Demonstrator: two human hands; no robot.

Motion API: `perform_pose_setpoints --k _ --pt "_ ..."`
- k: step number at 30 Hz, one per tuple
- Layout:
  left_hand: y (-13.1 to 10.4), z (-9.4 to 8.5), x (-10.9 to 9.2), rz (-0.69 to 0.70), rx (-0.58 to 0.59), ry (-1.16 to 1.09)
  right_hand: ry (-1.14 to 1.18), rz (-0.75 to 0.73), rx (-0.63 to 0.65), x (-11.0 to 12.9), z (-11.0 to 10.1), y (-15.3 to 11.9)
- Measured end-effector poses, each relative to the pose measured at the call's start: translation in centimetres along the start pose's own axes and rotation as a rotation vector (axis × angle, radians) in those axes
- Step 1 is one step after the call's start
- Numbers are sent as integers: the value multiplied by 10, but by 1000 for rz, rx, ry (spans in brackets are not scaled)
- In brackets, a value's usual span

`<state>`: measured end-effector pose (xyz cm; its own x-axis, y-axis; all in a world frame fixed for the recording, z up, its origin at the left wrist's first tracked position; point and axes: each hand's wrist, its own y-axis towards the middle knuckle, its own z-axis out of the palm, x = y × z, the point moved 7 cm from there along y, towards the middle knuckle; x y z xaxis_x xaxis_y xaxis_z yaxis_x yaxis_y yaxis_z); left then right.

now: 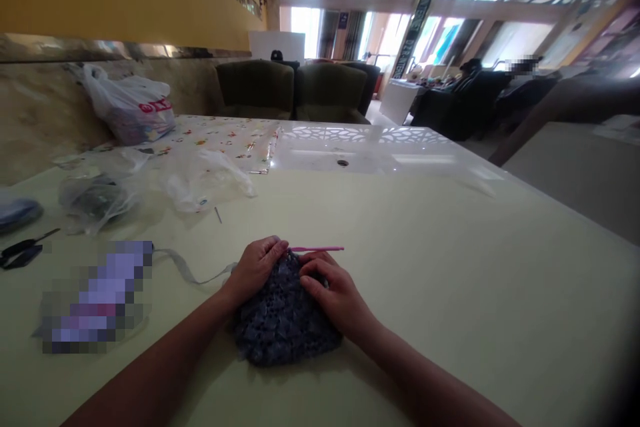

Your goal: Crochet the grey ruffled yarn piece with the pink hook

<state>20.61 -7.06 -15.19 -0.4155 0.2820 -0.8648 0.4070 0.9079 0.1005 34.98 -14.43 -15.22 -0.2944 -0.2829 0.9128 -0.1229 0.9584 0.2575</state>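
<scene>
A dark blue-grey crocheted piece (283,323) rests on the table in front of me. My left hand (257,268) is closed around its upper left edge, thumb on top. At its right edge, the curled fingers of my right hand (333,287) pinch the fabric. A pink crochet hook (323,249) sticks out to the right from the top of the work, just above my right fingers; its other end is hidden by the left hand and the stitches. Flat grey ribbon yarn (185,268) runs from the left toward the piece.
Left on the pale table (450,293) lie black-handled scissors (23,253), a blurred-out purple item (107,293), a clear bag with dark contents (97,200), a crumpled plastic bag (205,177) and a small thin stick (218,215). A full white carrier bag (133,103) stands farther back.
</scene>
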Motion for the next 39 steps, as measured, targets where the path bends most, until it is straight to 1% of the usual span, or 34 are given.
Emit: perform_pose_setpoints --k 2,4,7,11,12,14,16,17,19,21,23,25,27,28,30,32,33,35,36,37,39 --pt "0 -2 -2 1 -27 -33 -64 8 -42 -4 -3 0" --pt "-1 -2 -6 10 -3 -60 -75 21 -63 -7 -7 0" --pt "-4 6 -13 41 112 -82 -44 17 -64 -3 -13 1" --pt "-15 21 -27 84 267 -94 -56 -89 81 15 -9 -2" --pt "-17 22 -30 97 282 -100 -70 -94 89 17 -8 -3" --pt "-19 22 -36 132 290 -116 -126 -94 42 19 -11 -4" --pt "-19 17 -39 183 282 -98 -197 -124 -33 21 -15 -5" --pt "-18 15 -40 216 281 -55 -222 -145 -56 22 -16 -6" --pt "-15 9 -41 277 269 108 -238 -152 -87 23 -19 -6" --pt "-13 3 -42 323 234 286 -220 -100 -104 20 -23 -5" --pt "-12 -5 -45 351 200 367 -174 -29 -123 16 -29 -3" --pt "-12 -13 -50 359 199 290 -118 11 -146 15 -36 -2" --pt "-12 -24 -52 323 197 114 -65 22 -155 16 -43 -1" --pt "-11 -31 -51 288 178 23 -47 23 -150 17 -46 0" --pt "-8 -44 -44 218 101 -99 -35 14 -126 22 -51 1" --pt "-5 -54 -35 173 15 -137 -54 -2 -90 26 -55 1" --pt "-4 -56 -31 163 -19 -144 -68 -6 -70 28 -55 1" --pt "-2 -52 -28 181 -38 -127 -97 -8 -36 31 -56 2" --pt "-3 -47 -29 203 -12 -111 -110 -9 -23 32 -56 2" --pt "-3 -39 -31 230 42 -95 -124 -11 -14 33 -56 2" --pt "-7 -20 -35 272 190 -56 -152 -12 -1 33 -56 2"
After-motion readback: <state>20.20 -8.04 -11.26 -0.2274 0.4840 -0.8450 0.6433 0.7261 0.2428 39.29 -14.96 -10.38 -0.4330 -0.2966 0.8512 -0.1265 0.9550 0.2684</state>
